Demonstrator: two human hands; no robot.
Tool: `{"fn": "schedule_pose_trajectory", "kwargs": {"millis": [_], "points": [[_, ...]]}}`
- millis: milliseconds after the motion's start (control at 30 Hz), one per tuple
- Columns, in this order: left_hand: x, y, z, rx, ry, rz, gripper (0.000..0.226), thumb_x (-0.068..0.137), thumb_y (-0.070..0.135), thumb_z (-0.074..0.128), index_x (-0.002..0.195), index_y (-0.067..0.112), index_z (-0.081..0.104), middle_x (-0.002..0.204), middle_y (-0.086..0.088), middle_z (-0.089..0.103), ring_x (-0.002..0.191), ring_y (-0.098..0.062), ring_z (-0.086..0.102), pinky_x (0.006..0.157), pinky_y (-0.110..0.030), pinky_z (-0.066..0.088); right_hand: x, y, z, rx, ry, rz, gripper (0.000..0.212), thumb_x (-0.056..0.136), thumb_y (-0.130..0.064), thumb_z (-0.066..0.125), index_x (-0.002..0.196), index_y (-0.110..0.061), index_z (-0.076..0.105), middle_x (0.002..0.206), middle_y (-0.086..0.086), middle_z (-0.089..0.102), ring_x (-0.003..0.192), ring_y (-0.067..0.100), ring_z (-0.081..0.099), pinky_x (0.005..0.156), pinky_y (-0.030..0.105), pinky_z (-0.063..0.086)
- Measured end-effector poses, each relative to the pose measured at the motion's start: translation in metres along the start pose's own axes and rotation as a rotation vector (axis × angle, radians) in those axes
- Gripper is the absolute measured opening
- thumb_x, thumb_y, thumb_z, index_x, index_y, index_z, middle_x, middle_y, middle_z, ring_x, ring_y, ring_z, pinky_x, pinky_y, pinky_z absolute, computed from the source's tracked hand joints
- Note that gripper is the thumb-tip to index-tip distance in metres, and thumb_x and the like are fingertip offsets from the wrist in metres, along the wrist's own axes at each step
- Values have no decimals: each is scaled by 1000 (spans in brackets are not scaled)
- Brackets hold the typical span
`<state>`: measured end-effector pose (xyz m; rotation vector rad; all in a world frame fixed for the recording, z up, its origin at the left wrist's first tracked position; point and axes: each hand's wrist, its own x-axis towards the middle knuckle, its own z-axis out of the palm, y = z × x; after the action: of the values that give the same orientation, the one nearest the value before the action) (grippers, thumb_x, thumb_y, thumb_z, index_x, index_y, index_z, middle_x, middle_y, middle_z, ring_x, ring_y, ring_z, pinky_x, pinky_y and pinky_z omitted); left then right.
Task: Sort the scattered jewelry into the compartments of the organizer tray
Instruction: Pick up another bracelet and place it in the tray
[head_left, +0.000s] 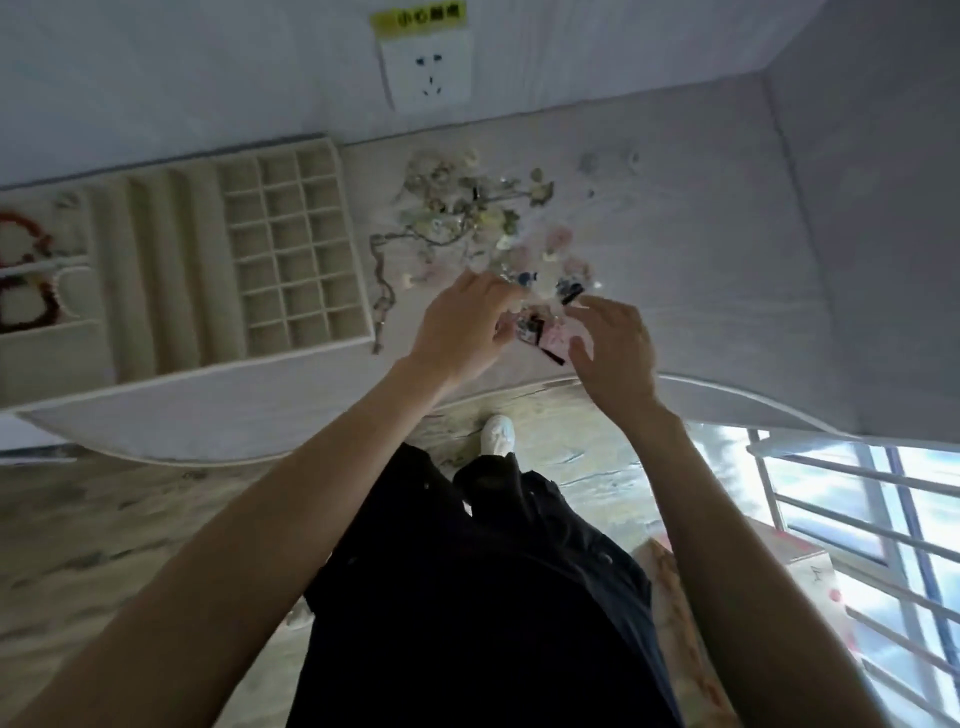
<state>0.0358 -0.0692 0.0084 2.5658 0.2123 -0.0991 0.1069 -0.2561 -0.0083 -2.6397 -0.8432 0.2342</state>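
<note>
Pale grey-white tabletop (675, 249), wood-grain finish, curved near edge, set against a white wall.

Cream-coloured rectangular organizer tray (171, 371), on the left part of the tabletop. Right section: grid of small square compartments (291, 234), three across, contents not discernible. Middle section: long ridged slots (156, 270). Left section: larger compartments holding dark red beaded bracelets (26, 244) and a white bead strand (62, 296).

Scattered heap of mixed jewelry (478, 213), pale, gold-toned, pink and green pieces, blurred, individual items not separable; lying on the tabletop just right of the tray. Long pale bead chain (384, 280) trailing from the heap down along the tray's right wall, touching or just beside it; cannot tell which.

Left hand (462, 327), over the near edge of the heap, fingers curled inward and pinching at small dark and pink pieces (535, 327); exact item pinched not discernible.

Right hand (613, 353), just beside the left, fingers loosely spread and slightly bent, fingertips at the same pieces, nothing plainly gripped. Small black strip (571, 296) just beyond its fingertips.

White wall socket (426, 70) above the heap, yellow label over it. Black trousers (467, 571) and white shoe (497, 434) below, on a grey wood-pattern floor. White-barred window (857, 499) at lower right.
</note>
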Motion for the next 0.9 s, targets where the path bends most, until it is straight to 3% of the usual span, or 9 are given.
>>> {"fn": "schedule_pose_trajectory", "kwargs": {"millis": [67, 267, 400, 533, 633, 733, 800, 900], "points": [[5, 6, 9, 23, 0, -31, 33, 92, 21, 56, 124, 20, 60, 123, 0, 58, 114, -20, 49, 94, -34, 44, 2, 13, 3, -8, -40, -32, 32, 82, -11, 63, 114, -9, 65, 123, 12, 60, 112, 34, 52, 94, 44, 45], [18, -1, -2, 17, 122, -151, 30, 95, 21, 54, 124, 12, 58, 124, -5, 58, 115, -21, 50, 96, -27, 36, 47, 12, -11, 33, 40, -146, 27, 82, -9, 54, 106, -7, 67, 113, 11, 63, 105, 35, 54, 88, 42, 46], [47, -13, -8, 65, 152, -219, 31, 95, 19, 54, 125, 11, 57, 127, -7, 57, 119, -23, 48, 102, -31, 35, 95, 10, -18, 34, -87, -159, 32, 90, -8, 51, 120, -11, 60, 124, 8, 57, 116, 29, 46, 99, 37, 36], [58, -23, -1, 136, 99, -259, 36, 96, 22, 51, 131, 16, 53, 138, -3, 49, 128, -22, 43, 109, -36, 34, 124, 5, -6, 17, -203, -317, 42, 91, -15, 52, 133, -15, 51, 142, 7, 44, 131, 27, 36, 104, 40, 31], [50, -30, 5, 176, 88, -262, 38, 93, 18, 54, 131, 17, 53, 143, -1, 44, 133, -22, 38, 109, -39, 36, 130, 5, 5, 6, -284, -310, 40, 92, -14, 51, 132, -15, 52, 145, 6, 41, 134, 26, 32, 105, 39, 29], [46, -35, 6, 187, 92, -273, 39, 91, 16, 55, 130, 16, 53, 145, 0, 42, 133, -23, 36, 104, -40, 40, 135, 15, -1, 35, -45, -268, 30, 90, -9, 51, 117, -11, 63, 125, 9, 58, 117, 28, 48, 97, 38, 39], [45, -35, 7, 193, 92, -279, 39, 91, 16, 55, 131, 16, 52, 145, 0, 42, 133, -22, 36, 103, -40, 41, 146, 25, -9, -59, 119, -168, 28, 90, -8, 50, 115, -9, 62, 119, 10, 60, 112, 30, 50, 95, 36, 39], [46, -31, 7, 188, 105, -289, 38, 93, 17, 53, 131, 16, 53, 145, 0, 42, 134, -23, 36, 106, -41, 38, 160, 40, -13, -172, 57, -37, 35, 89, -6, 47, 124, -5, 53, 127, 14, 52, 121, 33, 41, 98, 36, 33]]}}
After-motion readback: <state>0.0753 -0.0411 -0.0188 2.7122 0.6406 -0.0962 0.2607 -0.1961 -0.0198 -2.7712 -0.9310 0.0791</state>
